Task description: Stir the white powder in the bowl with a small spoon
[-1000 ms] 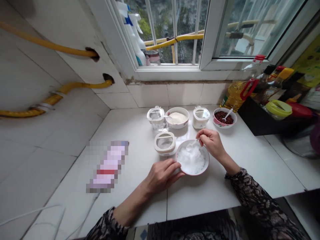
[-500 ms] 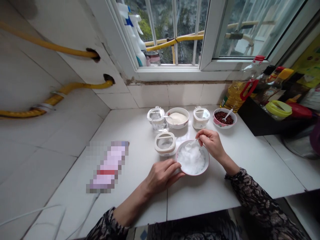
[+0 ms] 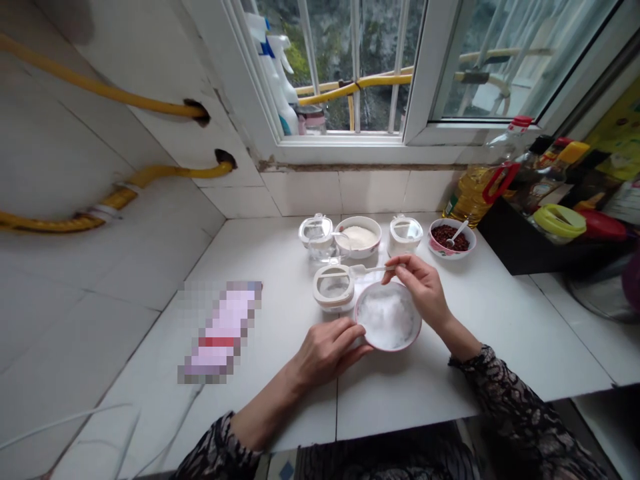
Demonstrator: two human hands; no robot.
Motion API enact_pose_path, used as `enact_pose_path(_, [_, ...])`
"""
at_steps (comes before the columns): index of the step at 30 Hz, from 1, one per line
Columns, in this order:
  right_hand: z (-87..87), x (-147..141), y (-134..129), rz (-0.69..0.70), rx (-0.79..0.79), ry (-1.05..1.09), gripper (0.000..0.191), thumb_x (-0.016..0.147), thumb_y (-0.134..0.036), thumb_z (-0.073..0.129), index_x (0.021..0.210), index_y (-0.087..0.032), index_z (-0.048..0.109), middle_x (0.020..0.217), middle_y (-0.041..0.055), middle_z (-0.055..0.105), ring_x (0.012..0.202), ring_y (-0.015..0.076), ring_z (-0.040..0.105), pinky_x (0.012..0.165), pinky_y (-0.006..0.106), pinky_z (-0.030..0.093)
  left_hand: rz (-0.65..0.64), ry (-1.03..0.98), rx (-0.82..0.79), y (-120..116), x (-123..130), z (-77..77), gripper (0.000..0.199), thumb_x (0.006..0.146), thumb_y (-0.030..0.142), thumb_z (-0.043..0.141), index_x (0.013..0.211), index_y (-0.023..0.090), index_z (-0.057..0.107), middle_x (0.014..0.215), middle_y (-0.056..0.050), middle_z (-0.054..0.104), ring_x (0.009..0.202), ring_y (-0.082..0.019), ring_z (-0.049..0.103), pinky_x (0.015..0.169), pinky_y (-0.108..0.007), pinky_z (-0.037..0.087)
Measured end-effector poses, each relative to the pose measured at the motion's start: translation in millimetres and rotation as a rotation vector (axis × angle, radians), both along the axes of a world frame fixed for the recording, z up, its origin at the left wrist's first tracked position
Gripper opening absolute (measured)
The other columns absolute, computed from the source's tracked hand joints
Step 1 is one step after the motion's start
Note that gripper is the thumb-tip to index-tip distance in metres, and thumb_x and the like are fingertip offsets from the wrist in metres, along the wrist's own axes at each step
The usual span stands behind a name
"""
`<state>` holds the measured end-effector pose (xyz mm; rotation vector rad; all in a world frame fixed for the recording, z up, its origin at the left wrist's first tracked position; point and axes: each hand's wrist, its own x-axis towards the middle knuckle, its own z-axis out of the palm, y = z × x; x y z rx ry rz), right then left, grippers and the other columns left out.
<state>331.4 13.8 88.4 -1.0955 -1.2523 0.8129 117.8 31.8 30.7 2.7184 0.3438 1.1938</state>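
Note:
My left hand (image 3: 333, 350) grips the left rim of a bowl (image 3: 388, 317) that holds a white, grainy substance. Between the thumb and fingers of my right hand (image 3: 417, 287) is the handle of a small white spoon (image 3: 367, 269), held level above the bowl's far edge. The spoon's head is over the right side of a lidded clear jar (image 3: 333, 288). Behind stand another jar (image 3: 317, 237), a bowl of pale grains (image 3: 359, 237) and a third jar (image 3: 405, 235). Dark red grains fill a bowl (image 3: 451, 239) with a white spoon in it.
A pixelated pinkish object (image 3: 225, 330) lies on the white counter (image 3: 265, 413) at the left, with a white cable (image 3: 175, 433) near it. At the right are an oil bottle (image 3: 473, 190) and a black rack (image 3: 515, 247) of bottles. A window is behind.
My right hand has lifted the spoon out of the white substance, and its head now hangs beyond the bowl, near the front jar. My left hand still grips the bowl.

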Motion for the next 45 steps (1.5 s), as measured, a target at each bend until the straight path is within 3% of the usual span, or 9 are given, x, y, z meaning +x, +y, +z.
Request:
enact_pose_path(3, [-2.1,-14.3,-3.6,0.020,0.231,-0.342,0.018,0.093,-0.018,0.048,0.103,-0.022,0.063,0.085,0.0031,0.073,0.082,0.0180,0.066,0.082,0.036,0.047,0.005,0.004,0.001,-0.1,-0.2,-0.5,0.014,0.095,0.027,0.057,0.101,0.015,0.055,0.079,-0.005,0.066,0.064,-0.014,0.062,0.056,-0.023,0.050])
enact_pose_path(6, [-2.3,-20.3,-2.7,0.059,0.469,-0.739,0.025,0.090,-0.008,0.046,0.101,-0.021,0.063,0.082,0.0034,0.074,0.082,0.0192,0.064,0.087,0.040,0.045,0.009,0.001,0.011,-0.2,-0.2,-0.9,0.013,0.095,0.026,0.056,0.101,0.014,0.055,0.078,-0.005,0.065,0.063,-0.014,0.061,0.054,-0.023,0.049])
enact_pose_path(9, [6.3,-15.4,-3.4,0.014,0.561,-0.796,0.026,0.088,-0.005,0.046,0.102,-0.020,0.062,0.083,0.0034,0.074,0.081,0.0187,0.063,0.090,0.041,0.044,0.009,0.003,0.012,-0.3,-0.1,-1.3,0.014,0.096,0.028,0.055,0.100,0.014,0.055,0.077,-0.005,0.065,0.063,-0.015,0.062,0.054,-0.023,0.050])
enact_pose_path(14, [22.1,9.4,-7.1,-0.165,0.502,-0.741,0.019,0.084,-0.009,0.048,0.082,-0.022,0.062,0.061,-0.0014,0.063,0.064,0.0173,0.057,0.083,0.039,0.044,0.007,0.007,-0.004,-0.1,-0.4,-2.2,0.014,0.097,0.029,0.054,0.100,0.015,0.055,0.078,-0.004,0.064,0.065,-0.014,0.061,0.056,-0.023,0.051])
enact_pose_path(19, [9.7,24.0,-2.7,-0.210,0.398,-0.896,0.019,0.078,-0.010,0.047,0.067,-0.021,0.058,0.055,-0.0022,0.059,0.054,0.0145,0.049,0.083,0.038,0.042,-0.002,0.010,-0.003,0.4,-1.1,-2.4,0.014,0.097,0.029,0.055,0.100,0.015,0.054,0.078,-0.004,0.064,0.065,-0.013,0.061,0.056,-0.023,0.051])
enact_pose_path(24, [-5.1,21.1,2.1,-0.122,0.233,-0.895,0.021,0.077,-0.012,0.045,0.065,-0.020,0.059,0.057,-0.0007,0.062,0.054,0.0138,0.052,0.082,0.036,0.042,-0.001,0.013,-0.009,0.2,-1.3,-1.0,0.014,0.097,0.028,0.056,0.101,0.015,0.055,0.079,-0.005,0.065,0.066,-0.013,0.062,0.057,-0.022,0.052])
enact_pose_path(30, [-1.6,23.1,2.0,-0.216,0.062,-0.659,0.021,0.074,-0.016,0.045,0.061,-0.022,0.060,0.062,0.0005,0.066,0.068,0.0181,0.059,0.078,0.034,0.043,-0.006,0.016,0.000,0.1,-0.8,0.8,0.014,0.097,0.028,0.054,0.100,0.014,0.054,0.079,-0.005,0.065,0.066,-0.014,0.062,0.057,-0.023,0.052])
enact_pose_path(34, [-0.5,24.1,1.4,-0.219,-0.018,-0.551,0.021,0.072,-0.018,0.045,0.061,-0.022,0.062,0.053,-0.0011,0.059,0.066,0.0186,0.058,0.074,0.033,0.044,-0.001,0.009,0.009,0.0,-0.4,0.2,0.014,0.097,0.028,0.054,0.101,0.014,0.054,0.079,-0.005,0.065,0.066,-0.014,0.062,0.057,-0.023,0.052])
enact_pose_path(45, [-6.1,23.3,4.0,-0.217,-0.021,-0.590,0.021,0.073,-0.017,0.045,0.060,-0.022,0.061,0.050,-0.0020,0.056,0.063,0.0176,0.055,0.078,0.033,0.043,0.003,0.015,0.000,0.0,-0.9,0.3,0.015,0.097,0.029,0.054,0.101,0.015,0.055,0.079,-0.004,0.065,0.065,-0.013,0.062,0.056,-0.022,0.052])
